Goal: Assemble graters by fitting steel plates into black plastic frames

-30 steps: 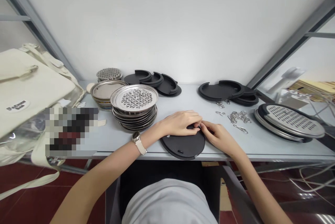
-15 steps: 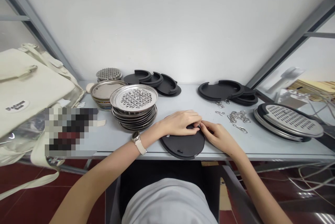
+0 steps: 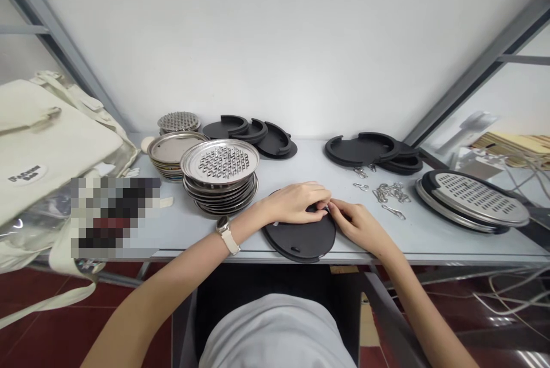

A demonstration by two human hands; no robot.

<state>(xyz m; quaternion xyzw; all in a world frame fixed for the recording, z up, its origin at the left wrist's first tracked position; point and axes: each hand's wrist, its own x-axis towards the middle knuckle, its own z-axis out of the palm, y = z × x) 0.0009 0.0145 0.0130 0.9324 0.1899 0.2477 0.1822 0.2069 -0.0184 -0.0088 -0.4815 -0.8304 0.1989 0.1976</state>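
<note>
A black round plastic holder point(image 3: 303, 239) lies at the front edge of the table, with a small slot near its front. My left hand point(image 3: 301, 202) rests over its far side, fingers curled around the far right rim. My right hand point(image 3: 352, 222) comes in from the right, thumb and forefinger pinched at that same rim, touching the left fingertips. What sits between the fingertips is hidden. Right of my hands lie several wire snap hooks point(image 3: 389, 191), one of them apart point(image 3: 394, 212).
Left stand a stack of round metal grater plates point(image 3: 221, 187), another plate stack point(image 3: 176, 147) and a cream bag point(image 3: 51, 139). More black holders lie at the back point(image 3: 270, 141) and back right point(image 3: 361, 150). Graters fitted in black holders point(image 3: 476, 199) are stacked at right.
</note>
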